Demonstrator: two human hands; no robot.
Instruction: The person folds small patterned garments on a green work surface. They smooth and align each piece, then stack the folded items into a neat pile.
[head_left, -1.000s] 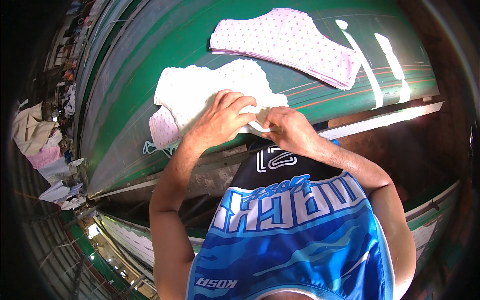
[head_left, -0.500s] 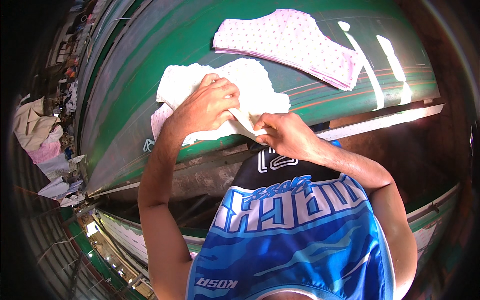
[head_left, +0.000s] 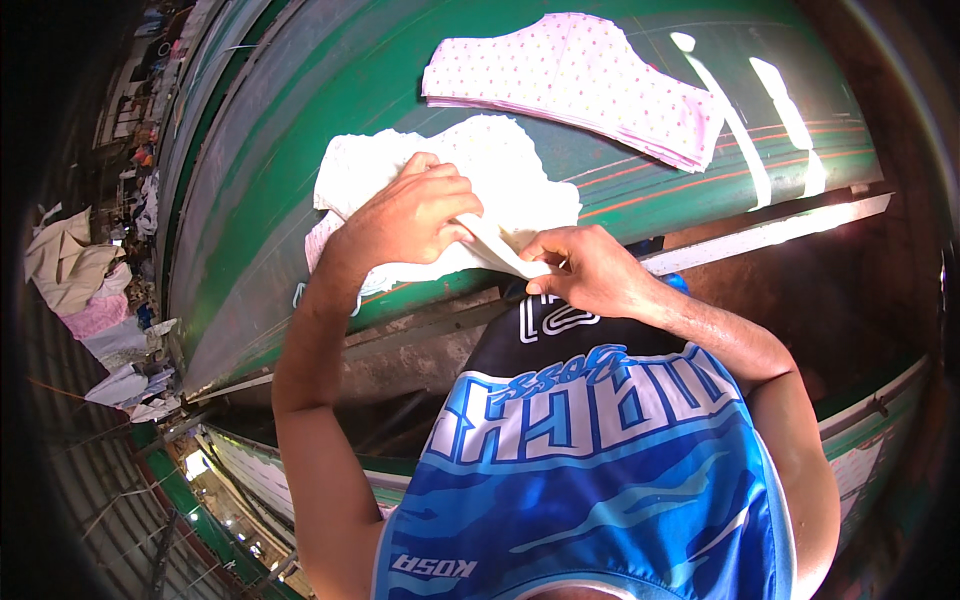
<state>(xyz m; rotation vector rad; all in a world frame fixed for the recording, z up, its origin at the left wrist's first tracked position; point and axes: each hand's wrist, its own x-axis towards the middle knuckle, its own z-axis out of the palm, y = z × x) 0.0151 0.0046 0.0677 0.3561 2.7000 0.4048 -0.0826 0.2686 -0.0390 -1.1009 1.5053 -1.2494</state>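
We're at a green tabletop [head_left: 250, 270], worn grey streaks toward its left end, orange lines and bright sun patches toward its right end. We're wearing a blue and black sleeveless jersey [head_left: 600, 500]; it sits just off the near edge.

Stack of pink dotted fabric panels [head_left: 575, 90]: back from the near edge, toward the right end, layers showing along its near side. Curved cut outline, lying flat, apart from our hands.

White fabric panel [head_left: 510, 160]: mid-length of the tabletop, its near side at the near edge. Wavy outline, faint small print, partly washed out by the light.

Heap of mixed cloth [head_left: 95, 320], beige, pink and grey: off past the left end.

Left hand [head_left: 415, 215]: on the white panel, fingers bent and drawn in, gripping the upper end of the band by the thumb. Some fingertips hidden.

Right hand [head_left: 590, 270]: at the near edge, thumb and forefinger pinching the band's other end.

Pink dotted piece [head_left: 318, 232]: peeks out at the white panel's left side, mostly covered.

Narrow white band [head_left: 500, 252]: slants taut between our two hands, over the white panel's near side.
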